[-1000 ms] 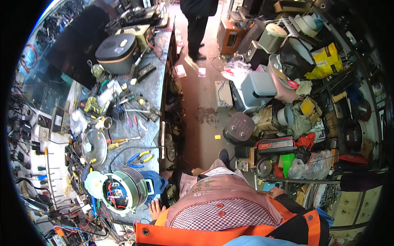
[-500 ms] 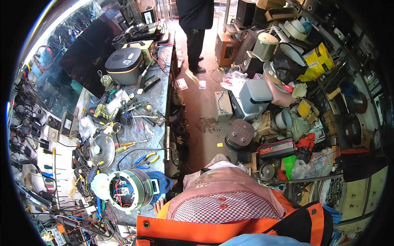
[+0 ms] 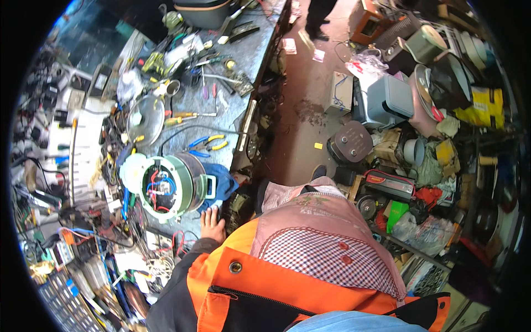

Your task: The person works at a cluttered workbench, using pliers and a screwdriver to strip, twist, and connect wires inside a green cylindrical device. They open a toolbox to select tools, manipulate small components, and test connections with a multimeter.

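My left hand (image 3: pixel 212 226) rests at the near edge of the workbench (image 3: pixel 235 116), fingers stretched out and apart, holding nothing. Just beyond it lies a pale green, round appliance (image 3: pixel 189 180) on its side, its base opened up. Red and blue wires (image 3: pixel 161 191) show inside, and a side handle (image 3: pixel 211 187) points toward my body. A blue cloth (image 3: pixel 226 180) is bunched beside and partly under the appliance. Pliers with blue and yellow handles (image 3: pixel 207 145) lie behind it, near a round glass lid (image 3: pixel 145 120). My right hand is out of view.
Screwdrivers (image 3: pixel 180 118) and loose tools crowd the bench. Tangled cables and parts fill the left side. Boxes, a brown round-cornered appliance (image 3: pixel 350 142) and a grey bin (image 3: pixel 390 100) line the floor at right. A person's legs (image 3: pixel 319 16) stand at the far end.
The view has tilted down and shifted left, so the bench sits higher and further right in it. More of my left hand and sleeve shows. The appliance looks unmoved on the bench.
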The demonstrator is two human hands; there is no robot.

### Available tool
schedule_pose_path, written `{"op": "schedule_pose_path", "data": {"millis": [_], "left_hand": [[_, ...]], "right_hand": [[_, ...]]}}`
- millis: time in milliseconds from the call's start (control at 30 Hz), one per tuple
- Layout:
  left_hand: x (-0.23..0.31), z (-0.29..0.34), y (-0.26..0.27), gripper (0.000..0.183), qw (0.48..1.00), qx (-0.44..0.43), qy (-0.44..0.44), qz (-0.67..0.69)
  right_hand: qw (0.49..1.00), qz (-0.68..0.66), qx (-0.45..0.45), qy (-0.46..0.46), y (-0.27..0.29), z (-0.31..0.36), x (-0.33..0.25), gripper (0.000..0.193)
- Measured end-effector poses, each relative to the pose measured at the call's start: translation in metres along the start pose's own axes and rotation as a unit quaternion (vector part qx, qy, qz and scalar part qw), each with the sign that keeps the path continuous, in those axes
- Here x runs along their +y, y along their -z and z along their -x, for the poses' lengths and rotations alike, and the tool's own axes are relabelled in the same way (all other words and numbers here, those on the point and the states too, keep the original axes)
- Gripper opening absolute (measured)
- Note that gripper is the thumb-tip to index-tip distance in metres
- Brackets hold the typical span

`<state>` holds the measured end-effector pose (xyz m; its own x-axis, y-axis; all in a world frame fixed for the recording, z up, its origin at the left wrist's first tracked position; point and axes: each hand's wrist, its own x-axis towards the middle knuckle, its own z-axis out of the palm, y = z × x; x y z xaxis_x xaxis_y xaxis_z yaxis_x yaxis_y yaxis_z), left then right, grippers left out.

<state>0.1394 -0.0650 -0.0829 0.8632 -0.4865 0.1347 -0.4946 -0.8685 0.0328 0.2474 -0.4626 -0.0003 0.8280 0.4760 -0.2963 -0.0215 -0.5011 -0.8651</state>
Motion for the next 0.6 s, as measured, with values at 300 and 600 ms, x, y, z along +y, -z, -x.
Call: {"op": "schedule_pose_path", "data": {"millis": [300,600], "left_hand": [[0.023,-0.009,0.028,0.02,0.993,-0.083,0.078,0.035],[0.02,-0.02,0.039,0.025,0.991,-0.089,0.091,0.027]], "right_hand": [[0.874,0.216,0.417,-0.129,0.4,0.089,0.113,0.043],[0.858,0.263,0.362,-0.254,0.525,0.0,0.148,0.041]]}}
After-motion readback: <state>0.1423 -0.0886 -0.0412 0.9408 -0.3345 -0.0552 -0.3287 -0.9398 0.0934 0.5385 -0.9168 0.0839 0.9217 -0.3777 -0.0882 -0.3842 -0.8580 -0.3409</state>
